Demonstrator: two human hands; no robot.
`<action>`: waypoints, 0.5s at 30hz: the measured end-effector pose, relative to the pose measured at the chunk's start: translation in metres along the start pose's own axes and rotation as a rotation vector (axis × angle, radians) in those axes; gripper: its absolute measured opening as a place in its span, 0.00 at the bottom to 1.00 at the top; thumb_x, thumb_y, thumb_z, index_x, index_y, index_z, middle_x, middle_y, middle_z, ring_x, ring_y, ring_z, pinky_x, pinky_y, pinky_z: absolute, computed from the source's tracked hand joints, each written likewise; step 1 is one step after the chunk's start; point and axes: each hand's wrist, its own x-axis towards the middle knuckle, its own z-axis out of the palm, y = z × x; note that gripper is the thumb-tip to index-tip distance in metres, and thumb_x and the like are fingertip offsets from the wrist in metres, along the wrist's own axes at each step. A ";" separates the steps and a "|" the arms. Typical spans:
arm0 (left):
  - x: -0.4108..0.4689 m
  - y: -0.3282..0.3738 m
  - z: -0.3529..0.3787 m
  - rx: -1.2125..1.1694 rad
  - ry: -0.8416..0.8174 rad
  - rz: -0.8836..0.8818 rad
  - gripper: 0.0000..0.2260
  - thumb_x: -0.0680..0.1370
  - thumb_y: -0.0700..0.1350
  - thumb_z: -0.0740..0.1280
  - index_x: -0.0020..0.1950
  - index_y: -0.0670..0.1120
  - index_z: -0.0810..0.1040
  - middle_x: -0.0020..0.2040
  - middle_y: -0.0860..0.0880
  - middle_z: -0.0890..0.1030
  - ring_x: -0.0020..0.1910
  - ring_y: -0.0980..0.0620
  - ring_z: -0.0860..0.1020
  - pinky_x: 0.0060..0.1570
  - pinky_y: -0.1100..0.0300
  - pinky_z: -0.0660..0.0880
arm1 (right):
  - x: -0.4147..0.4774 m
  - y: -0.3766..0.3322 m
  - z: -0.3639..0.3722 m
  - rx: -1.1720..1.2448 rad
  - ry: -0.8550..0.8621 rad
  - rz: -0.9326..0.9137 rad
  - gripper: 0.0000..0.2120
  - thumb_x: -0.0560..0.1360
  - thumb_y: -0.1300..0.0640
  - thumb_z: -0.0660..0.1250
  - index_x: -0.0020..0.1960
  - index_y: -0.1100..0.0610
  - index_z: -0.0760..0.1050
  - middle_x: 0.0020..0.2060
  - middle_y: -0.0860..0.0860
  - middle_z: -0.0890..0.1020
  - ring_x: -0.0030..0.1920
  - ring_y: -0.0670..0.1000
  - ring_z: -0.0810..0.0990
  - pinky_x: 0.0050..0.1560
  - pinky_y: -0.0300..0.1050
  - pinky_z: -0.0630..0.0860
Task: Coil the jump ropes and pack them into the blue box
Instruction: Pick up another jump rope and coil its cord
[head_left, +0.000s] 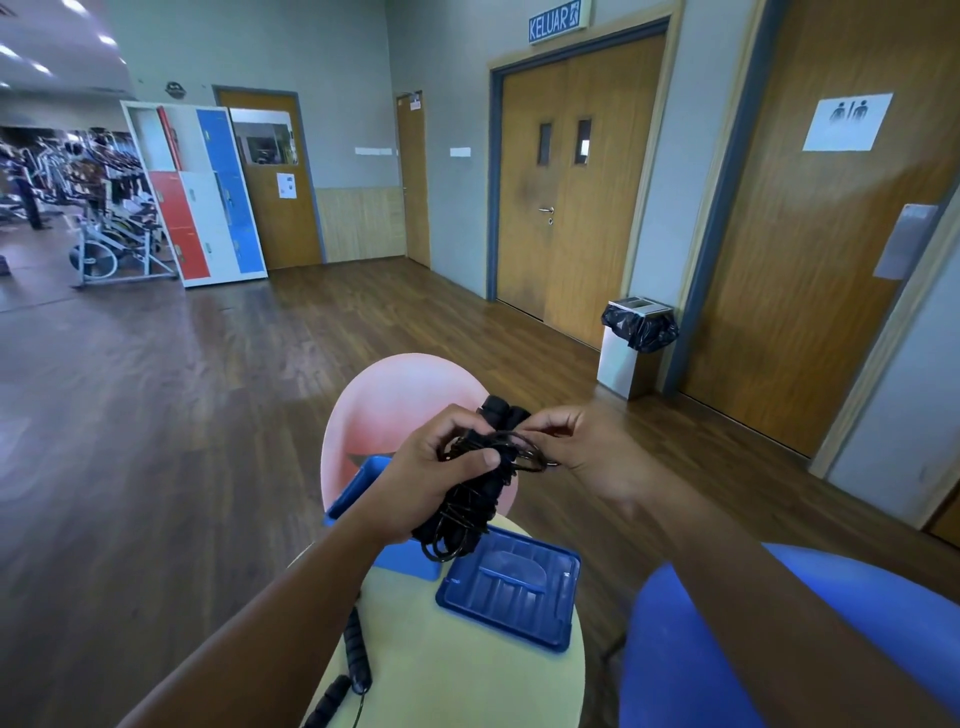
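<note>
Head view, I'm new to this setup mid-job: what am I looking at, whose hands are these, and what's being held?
There is no machine here. One camera worn on a person's head looks forward and down at their two bare hands. The left hand grips a black jump rope bundle, its cord wound round the handles. The right hand pinches a loop of that cord. Below, on the pale yellow surface, lie the open blue box, a blue lid beside it, and a second jump rope, not yet coiled.

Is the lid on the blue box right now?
No, the blue lid lies on the yellow table beside the blue box, not on top of it.
</note>
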 end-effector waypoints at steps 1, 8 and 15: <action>0.000 0.000 0.000 -0.001 0.012 0.007 0.10 0.71 0.48 0.76 0.48 0.51 0.79 0.46 0.44 0.82 0.43 0.42 0.81 0.45 0.45 0.81 | 0.002 0.000 0.000 -0.001 0.028 -0.022 0.05 0.76 0.64 0.68 0.47 0.60 0.83 0.38 0.56 0.84 0.35 0.45 0.79 0.36 0.35 0.75; -0.003 0.002 0.001 -0.070 0.027 0.000 0.12 0.73 0.42 0.77 0.47 0.47 0.74 0.44 0.42 0.82 0.40 0.40 0.80 0.39 0.47 0.81 | 0.004 -0.012 -0.017 -0.039 0.024 -0.108 0.08 0.72 0.69 0.71 0.48 0.59 0.83 0.38 0.50 0.86 0.38 0.44 0.83 0.43 0.36 0.79; -0.004 0.009 0.009 -0.082 -0.012 -0.018 0.11 0.75 0.40 0.75 0.48 0.45 0.73 0.45 0.39 0.82 0.40 0.39 0.82 0.38 0.48 0.82 | 0.009 -0.013 -0.020 -0.533 0.159 -0.238 0.09 0.78 0.58 0.68 0.56 0.48 0.79 0.40 0.40 0.82 0.43 0.40 0.80 0.46 0.35 0.74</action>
